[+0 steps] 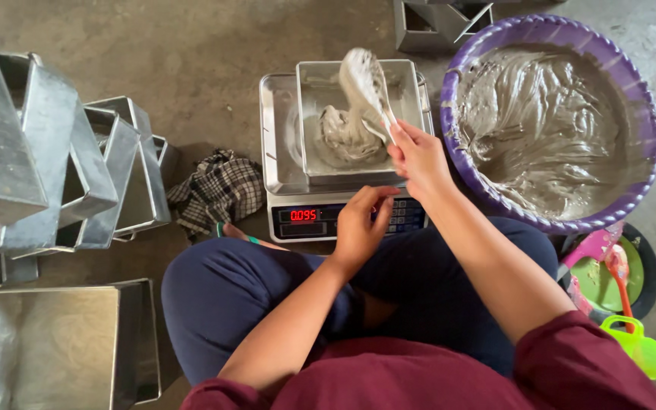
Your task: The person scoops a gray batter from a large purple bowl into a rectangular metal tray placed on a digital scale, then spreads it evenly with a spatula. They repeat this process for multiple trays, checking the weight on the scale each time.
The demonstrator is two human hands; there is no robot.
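Item: grey batter portioned into a metal tin on a scale, seen from our head camera

Our right hand is closed around a batter-coated spatula, held over the square tin at 12 o'clock; grey batter lies in the tin, which sits on the digital scale. Our left hand, fingers curled and holding nothing, rests at the scale's front. Purple basin of batter at 2 o'clock, stacked empty tins at 9 o'clock, checked cloth just left of the scale
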